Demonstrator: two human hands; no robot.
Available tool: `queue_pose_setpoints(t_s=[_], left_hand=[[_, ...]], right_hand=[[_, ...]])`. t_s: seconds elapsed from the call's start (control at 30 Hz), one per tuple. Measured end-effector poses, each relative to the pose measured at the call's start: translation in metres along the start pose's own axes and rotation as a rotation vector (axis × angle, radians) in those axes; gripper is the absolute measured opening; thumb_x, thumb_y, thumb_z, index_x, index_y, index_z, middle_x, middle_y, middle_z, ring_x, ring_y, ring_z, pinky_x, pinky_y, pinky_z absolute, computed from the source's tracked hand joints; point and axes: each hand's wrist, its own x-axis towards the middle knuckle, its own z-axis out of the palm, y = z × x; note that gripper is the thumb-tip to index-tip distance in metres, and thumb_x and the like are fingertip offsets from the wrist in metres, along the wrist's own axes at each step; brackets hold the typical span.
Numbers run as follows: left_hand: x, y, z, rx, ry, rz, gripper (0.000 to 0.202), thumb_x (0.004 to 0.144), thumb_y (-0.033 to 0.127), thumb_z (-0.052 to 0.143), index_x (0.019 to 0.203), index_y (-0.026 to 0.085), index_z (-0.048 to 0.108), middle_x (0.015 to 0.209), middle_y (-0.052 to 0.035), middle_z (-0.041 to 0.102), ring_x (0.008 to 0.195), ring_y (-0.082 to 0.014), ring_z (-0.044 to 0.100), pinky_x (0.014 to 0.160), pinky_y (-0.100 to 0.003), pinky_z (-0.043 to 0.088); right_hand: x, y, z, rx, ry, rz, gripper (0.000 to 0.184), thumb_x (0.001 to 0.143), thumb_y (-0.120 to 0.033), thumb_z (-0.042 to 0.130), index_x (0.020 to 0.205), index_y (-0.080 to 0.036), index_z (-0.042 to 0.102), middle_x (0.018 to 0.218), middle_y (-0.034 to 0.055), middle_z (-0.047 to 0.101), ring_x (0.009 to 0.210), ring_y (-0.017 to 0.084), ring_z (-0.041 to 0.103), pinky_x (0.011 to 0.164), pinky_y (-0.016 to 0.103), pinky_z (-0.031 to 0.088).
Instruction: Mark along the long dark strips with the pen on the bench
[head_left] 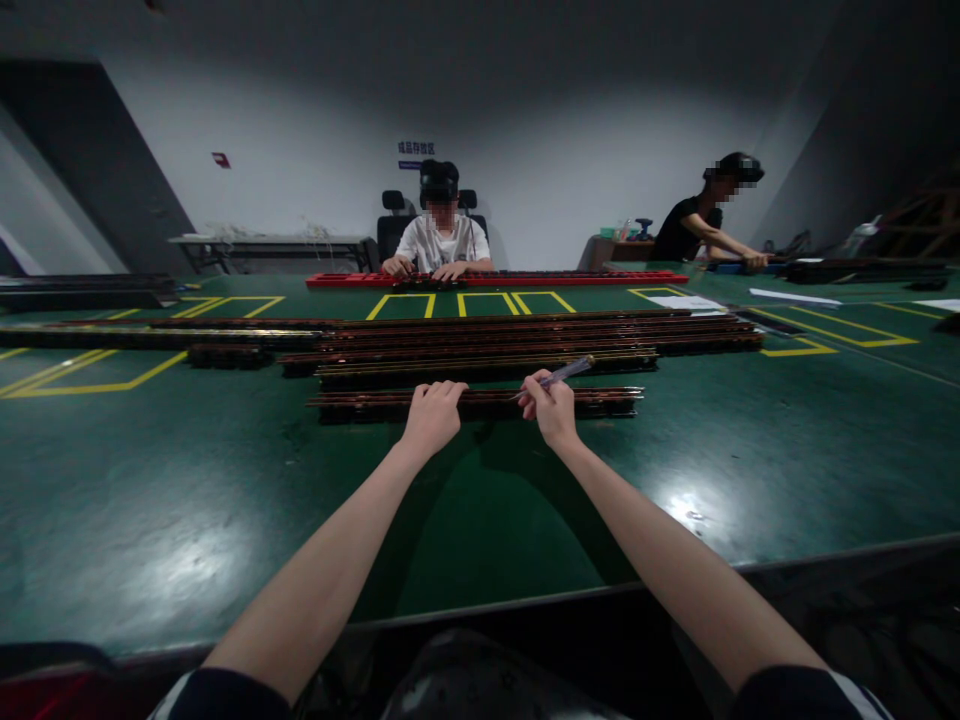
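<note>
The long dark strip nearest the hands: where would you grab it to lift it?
Probably both hands spread apart along the strip, from the near side, fingers over its top as the left hand does. It is long, thin and flat on the table; one end grip might let it sag.

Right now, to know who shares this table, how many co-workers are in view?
2: a person in a white shirt seated across the green table, a person in a black shirt at the far right. More may be off-camera.

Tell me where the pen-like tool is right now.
Head view, just right of centre: the pen-like tool is held in the right hand above the nearest rail, slanting up-right toward the stacked rails behind.
</note>
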Motion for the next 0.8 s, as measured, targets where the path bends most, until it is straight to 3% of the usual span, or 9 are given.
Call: queue_pose_setpoints(t_s=[0.8], left_hand=[[0.0003,-0.0014,0.0011,0.01,-0.007,-0.005,0.044,0.088,0.013,0.033,0.122,0.017,0.06,0.121,-0.0104,0.067,0.114,-0.0225,0.059,0.103,-0.045,0.038]], right_hand=[[0.0009,-0.0004,-0.0013,0.007,-0.016,-0.001,0.035,0.077,-0.05,0.06,0.064,-0.019,0.053,0.051,-0.001,0.057,0.036,0.009,0.051,0.035,0.02,0.039]])
